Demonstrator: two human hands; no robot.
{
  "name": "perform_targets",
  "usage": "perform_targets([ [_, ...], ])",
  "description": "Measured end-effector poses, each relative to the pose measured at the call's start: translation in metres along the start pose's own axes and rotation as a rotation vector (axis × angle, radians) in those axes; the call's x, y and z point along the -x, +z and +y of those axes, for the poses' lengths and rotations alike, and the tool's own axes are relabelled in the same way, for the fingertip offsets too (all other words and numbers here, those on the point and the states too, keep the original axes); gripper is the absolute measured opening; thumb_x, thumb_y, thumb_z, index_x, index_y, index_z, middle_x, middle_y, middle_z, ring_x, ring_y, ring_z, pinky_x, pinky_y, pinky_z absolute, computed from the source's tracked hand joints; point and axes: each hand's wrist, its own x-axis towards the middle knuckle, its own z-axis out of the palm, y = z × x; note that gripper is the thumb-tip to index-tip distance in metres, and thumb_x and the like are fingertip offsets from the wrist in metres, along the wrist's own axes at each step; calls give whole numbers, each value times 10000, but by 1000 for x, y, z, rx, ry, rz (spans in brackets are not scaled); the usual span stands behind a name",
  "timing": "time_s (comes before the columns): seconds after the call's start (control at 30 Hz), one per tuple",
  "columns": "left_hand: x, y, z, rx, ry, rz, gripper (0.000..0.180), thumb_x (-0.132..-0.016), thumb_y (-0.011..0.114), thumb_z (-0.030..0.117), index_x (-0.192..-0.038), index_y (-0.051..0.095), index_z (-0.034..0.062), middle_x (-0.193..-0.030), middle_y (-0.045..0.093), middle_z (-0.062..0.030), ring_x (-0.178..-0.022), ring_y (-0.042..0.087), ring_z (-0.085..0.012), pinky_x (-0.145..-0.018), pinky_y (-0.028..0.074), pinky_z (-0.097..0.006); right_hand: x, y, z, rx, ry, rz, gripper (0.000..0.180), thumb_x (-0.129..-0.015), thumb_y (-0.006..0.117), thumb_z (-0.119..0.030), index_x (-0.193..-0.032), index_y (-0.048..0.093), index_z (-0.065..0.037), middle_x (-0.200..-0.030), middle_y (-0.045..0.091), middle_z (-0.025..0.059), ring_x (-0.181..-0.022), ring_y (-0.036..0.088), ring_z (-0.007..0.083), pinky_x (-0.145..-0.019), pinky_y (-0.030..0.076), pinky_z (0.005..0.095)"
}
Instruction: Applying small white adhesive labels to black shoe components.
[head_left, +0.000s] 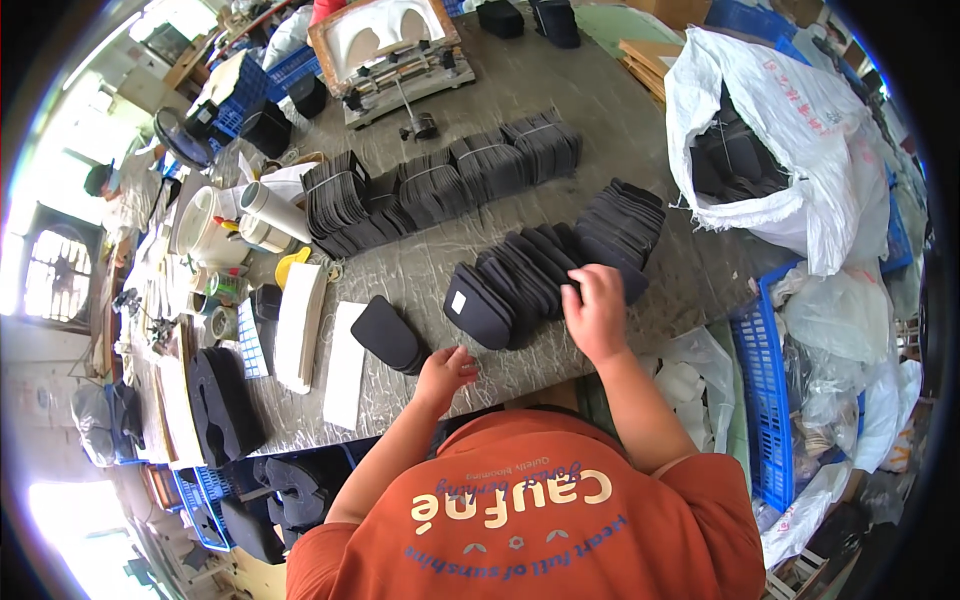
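Black pads, front row [535, 270]: rounded, leaning one against another in a slanting line on the grey table [400, 268], directly ahead of the person; the nearest pad bears a small white label [458, 302]. Right hand [600, 310]: at the near side of this row, thumb and forefinger bent toward the pads' edges; whether they pinch a pad cannot be told. Black pads, small stack [388, 333]: lying flat, left of the row and apart from it. Left hand [447, 377]: just beside the small stack's near right corner, fingers loosely curled, nothing seen in the grasp. White sheet [345, 367]: left of the small stack, with a pile of pale strips [298, 327] further left. Yellow piece [291, 267]: behind the strips. Back row of black pads [440, 187]: long, in bundles, beyond the front row. White tube [275, 212]: near the back row's left end, a white bucket [198, 222] beyond. Fixture with metal clamps [405, 83]: at the table's far side. White sack [840, 190]: at right, mouth open, dark pieces [738, 160] inside. Blue crate [762, 420]: below the sack, beside the table.
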Motion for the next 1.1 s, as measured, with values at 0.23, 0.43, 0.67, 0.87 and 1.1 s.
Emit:
perform_targets([
  [0.23,-43,18,40,-159,-78,-61,639,-914,607,356,-1265,383,-128,-1020,583,-192,-779,630,-244,-609,535,-332,-51,53,31,117,756,-420,862,-798,613,-599,-1295,418,78,-1251,513,295,-1187,479,429,-1012,385,444],
  [0.43,-53,24,47,-335,156,135,738,-797,765,264,-1294,343,-79,-1070,565,-186,-844,620,-216,-647,531,-307,-44,55,22,-389,840,-519,1069,-684,720,-641,-1374,317,70,-1337,455,294,-1274,433,386,-1063,335,445],
  [0.67,-36,22,69,-204,257,-26,831,-787,774,227,-1378,242,-16,-1261,478,-202,-1115,528,-248,-896,476,-349,-19,61,-6,-927,878,-392,1288,-604,840,-520,-1488,35,-42,-1466,276,225,-1372,269,309,-1121,214,398],
  [0.87,-23,21,84,-96,249,-454,849,-838,723,266,-1439,198,-23,-1357,432,-163,-1270,411,-244,-1077,310,-353,9,76,-20,-1429,835,-290,1275,-616,863,-428,-1496,4,-89,-1461,283,126,-1370,256,263,-1132,183,392],
  [1.1,-46,5,77,250,148,-610,1001,-688,807,407,-1437,250,44,-1341,448,-118,-1272,413,-256,-1077,323,-387,22,90,-44,-1509,931,-198,1346,-607,856,-480,-1479,-97,-102,-1476,231,118,-1367,238,251,-1127,206,396],
])
